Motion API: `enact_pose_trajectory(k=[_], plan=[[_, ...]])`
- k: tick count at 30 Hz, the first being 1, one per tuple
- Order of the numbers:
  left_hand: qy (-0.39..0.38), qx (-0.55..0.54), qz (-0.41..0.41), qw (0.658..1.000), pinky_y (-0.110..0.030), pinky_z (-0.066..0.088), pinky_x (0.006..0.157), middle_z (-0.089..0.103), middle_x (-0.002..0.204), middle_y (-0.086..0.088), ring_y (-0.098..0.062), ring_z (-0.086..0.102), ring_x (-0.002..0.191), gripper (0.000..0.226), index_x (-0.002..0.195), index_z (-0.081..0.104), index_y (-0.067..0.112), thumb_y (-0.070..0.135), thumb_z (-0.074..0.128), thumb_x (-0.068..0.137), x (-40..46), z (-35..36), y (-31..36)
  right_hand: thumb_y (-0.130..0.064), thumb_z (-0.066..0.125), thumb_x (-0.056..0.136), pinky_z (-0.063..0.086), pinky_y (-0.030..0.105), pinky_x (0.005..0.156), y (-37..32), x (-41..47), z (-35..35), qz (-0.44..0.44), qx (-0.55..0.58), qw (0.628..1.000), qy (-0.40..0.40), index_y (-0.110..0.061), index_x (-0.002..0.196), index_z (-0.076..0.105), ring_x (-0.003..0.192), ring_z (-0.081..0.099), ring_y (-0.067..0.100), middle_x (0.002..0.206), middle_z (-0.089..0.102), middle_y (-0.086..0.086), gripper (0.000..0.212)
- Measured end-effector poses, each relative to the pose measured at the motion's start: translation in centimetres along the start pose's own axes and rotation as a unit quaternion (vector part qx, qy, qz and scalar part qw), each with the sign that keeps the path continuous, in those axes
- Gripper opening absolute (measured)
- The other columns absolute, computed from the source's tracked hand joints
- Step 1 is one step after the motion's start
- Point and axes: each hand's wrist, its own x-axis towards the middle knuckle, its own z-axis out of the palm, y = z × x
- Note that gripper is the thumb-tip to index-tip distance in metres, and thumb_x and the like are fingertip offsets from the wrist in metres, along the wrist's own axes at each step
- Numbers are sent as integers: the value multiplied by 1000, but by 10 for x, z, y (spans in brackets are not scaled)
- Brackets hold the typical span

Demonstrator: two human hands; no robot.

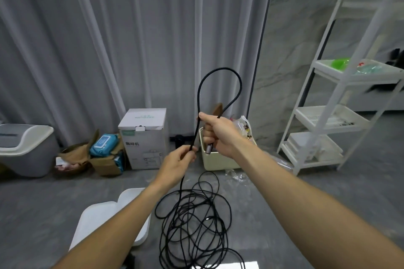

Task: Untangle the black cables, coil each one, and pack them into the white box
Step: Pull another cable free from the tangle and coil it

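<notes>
A tangle of black cables point(194, 220) lies on the grey floor in front of me. One black cable point(220, 72) rises from the pile and forms a tall loop in the air. My right hand point(218, 133) grips the base of that loop, and the cable's plug end sticks out below its fingers. My left hand point(177, 164), lower and to the left, pinches the strand that runs down to the pile. A white box point(96, 220) sits on the floor at the lower left, partly hidden by my left forearm.
Against the grey curtain stand a grey lidded bin point(24, 148), open cardboard boxes with wipes point(102, 155), a white carton point(144, 140) and a cream tub point(218, 159). A white tiered rack point(341, 85) stands at the right. Clear plastic wrap point(238, 176) lies near the tub.
</notes>
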Motion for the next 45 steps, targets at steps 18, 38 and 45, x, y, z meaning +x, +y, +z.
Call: enact_pose_trajectory(k=[18,38,45], plan=[[79,-43,-61,994,-33,59,80,72,90,2,-18,70,89,19,115,65,21,19,51,103,19,-15,-47,-15,57,99,18,16,33,-1,29,-8,21,102,993,52,-12,75,53,37,19,5,46,24,-8,25],[127,-294,-12,947,-32,60,81,71,107,-8,-21,72,92,20,104,63,6,21,51,103,27,-82,110,-10,62,95,27,17,47,6,-20,14,-40,-197,975,-90,-2,94,71,51,39,5,74,56,4,11],[-30,-184,-36,982,-37,56,95,75,109,-10,-23,69,108,26,113,69,3,15,48,102,1,-42,86,-7,64,93,33,14,42,-40,-16,31,-78,-152,982,-80,-4,81,69,44,41,4,61,59,0,14]])
